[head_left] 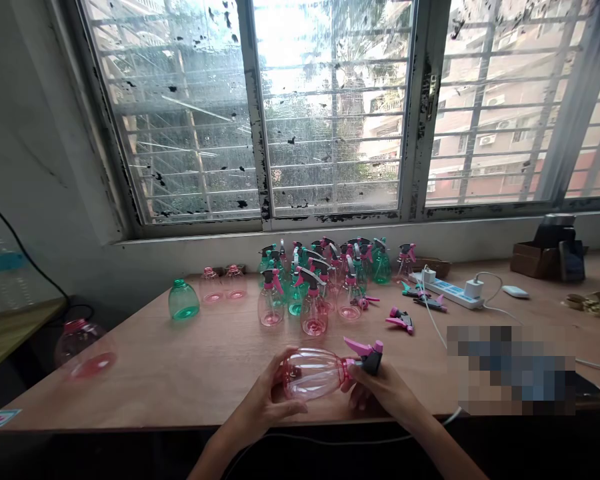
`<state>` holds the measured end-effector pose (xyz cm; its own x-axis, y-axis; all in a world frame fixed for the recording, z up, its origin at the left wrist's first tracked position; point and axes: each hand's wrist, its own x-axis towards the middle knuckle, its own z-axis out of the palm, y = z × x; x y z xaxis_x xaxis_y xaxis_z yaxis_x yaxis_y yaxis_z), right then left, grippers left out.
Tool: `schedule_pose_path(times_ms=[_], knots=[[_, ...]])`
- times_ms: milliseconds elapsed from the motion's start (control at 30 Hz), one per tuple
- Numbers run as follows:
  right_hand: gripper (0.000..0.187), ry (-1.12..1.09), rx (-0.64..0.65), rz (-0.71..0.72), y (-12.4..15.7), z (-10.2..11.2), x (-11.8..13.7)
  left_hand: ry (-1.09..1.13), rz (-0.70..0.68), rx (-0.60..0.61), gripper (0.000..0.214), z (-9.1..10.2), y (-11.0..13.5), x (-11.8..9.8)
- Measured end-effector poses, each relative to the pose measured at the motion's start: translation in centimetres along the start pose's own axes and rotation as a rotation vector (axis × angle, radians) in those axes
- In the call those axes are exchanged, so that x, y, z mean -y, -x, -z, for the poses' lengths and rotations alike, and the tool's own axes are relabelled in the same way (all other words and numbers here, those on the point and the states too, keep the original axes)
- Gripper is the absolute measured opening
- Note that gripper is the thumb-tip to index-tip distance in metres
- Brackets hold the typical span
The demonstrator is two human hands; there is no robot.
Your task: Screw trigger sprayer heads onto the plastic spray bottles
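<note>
Both hands were at work near the front edge of a brown, wood-toned table (180,380)! The left hand (265,402) curled round the base of a clear pink, rounded plastic bottle (313,375), its thumb along the near side. At the other end, the right hand (383,392) pinched the neck, just under a pink-and-black plastic trigger head (367,359). The bottle was held sideways, base left, neck right; whether the head was fully tightened, no telling from here. Just beyond stood a crowd of pink and green plastic spray bottles (314,317), trigger heads on. To their right lay a loose pink-and-black trigger piece (401,321), with others beside a white-and-blue power strip (453,291). And out left, an open-necked translucent green bottle (183,301) stood near two clear pink plastic bottles (211,288), with a larger-looking pink plastic bottle (87,353) at the table's left edge!
</note>
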<state>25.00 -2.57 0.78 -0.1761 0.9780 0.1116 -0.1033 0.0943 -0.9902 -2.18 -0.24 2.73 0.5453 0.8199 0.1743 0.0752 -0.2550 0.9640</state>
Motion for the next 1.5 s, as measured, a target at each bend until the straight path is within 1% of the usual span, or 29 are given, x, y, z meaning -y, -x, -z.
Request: schedule_pose_path(times_ms=[133, 233, 367, 467, 600, 667, 767, 933, 967, 1033, 1100, 1167, 1267, 1333, 1400, 1467, 1500], knots=[[0.057, 0.001, -0.052, 0.026, -0.1, 0.0, -0.1, -0.047, -0.029, 0.008, 0.085, -0.2, 0.2, 0.2], [0.067, -0.001, -0.109, 0.047, -0.2, 0.0, -0.1, -0.095, -0.027, -0.032, 0.081, -0.6, 0.4, -0.4], [0.065, -0.009, -0.137, 0.060, -0.4, 0.1, -0.4, -0.084, -0.024, -0.079, 0.080, -1.0, 0.5, -1.4], [0.065, -0.075, -0.132, 0.099, -0.7, 0.2, -0.6, -0.063, 0.016, -0.097, 0.074, -0.7, 0.3, -1.7], [0.069, -0.153, -0.162, 0.145, -1.0, 0.5, -0.9, -0.017, 0.056, -0.112, 0.060, 0.0, 0.1, -1.0], [0.067, -0.166, -0.166, 0.134, -1.0, 0.5, -1.0, 0.020, 0.059, -0.096, 0.062, 0.3, 0.1, -0.5], [0.065, -0.159, -0.159, 0.101, -1.0, 0.6, -1.0, 0.035, 0.053, -0.088, 0.072, 0.6, -0.1, 0.0], [0.063, -0.146, -0.162, 0.075, -1.1, 0.4, -1.0, -0.048, 0.038, -0.209, 0.075, 1.3, -0.5, 0.6], [0.062, -0.144, -0.166, 0.074, -1.1, 0.4, -1.0, -0.063, 0.040, -0.229, 0.079, 1.4, -0.5, 0.7], [0.060, -0.137, -0.170, 0.077, -1.1, 0.5, -1.0, -0.144, 0.038, -0.269, 0.091, 1.5, -0.6, 0.8], [0.058, -0.128, -0.169, 0.088, -1.1, 0.5, -1.0, -0.289, 0.046, -0.305, 0.099, 1.4, -0.5, 0.6], [0.055, -0.118, -0.165, 0.094, -1.2, 0.5, -1.1, -0.412, 0.066, -0.328, 0.096, 1.2, -0.5, 0.3], [0.054, -0.103, -0.170, 0.093, -1.3, 0.4, -1.3, -0.442, 0.074, -0.329, 0.092, 1.1, -0.7, 0.0], [0.054, -0.094, -0.174, 0.091, -1.4, 0.5, -1.5, -0.448, 0.046, -0.343, 0.091, 1.2, -0.9, 0.2], [0.054, -0.085, -0.172, 0.091, -1.5, 0.5, -1.7, -0.471, 0.004, -0.377, 0.096, 1.5, -1.0, 0.7], [0.053, -0.077, -0.166, 0.093, -1.5, 0.6, -1.8, -0.514, -0.061, -0.412, 0.103, 1.9, -1.0, 1.3], [0.052, -0.074, -0.163, 0.093, -1.5, 0.6, -1.8, -0.542, -0.100, -0.436, 0.103, 2.1, -0.8, 1.5]])
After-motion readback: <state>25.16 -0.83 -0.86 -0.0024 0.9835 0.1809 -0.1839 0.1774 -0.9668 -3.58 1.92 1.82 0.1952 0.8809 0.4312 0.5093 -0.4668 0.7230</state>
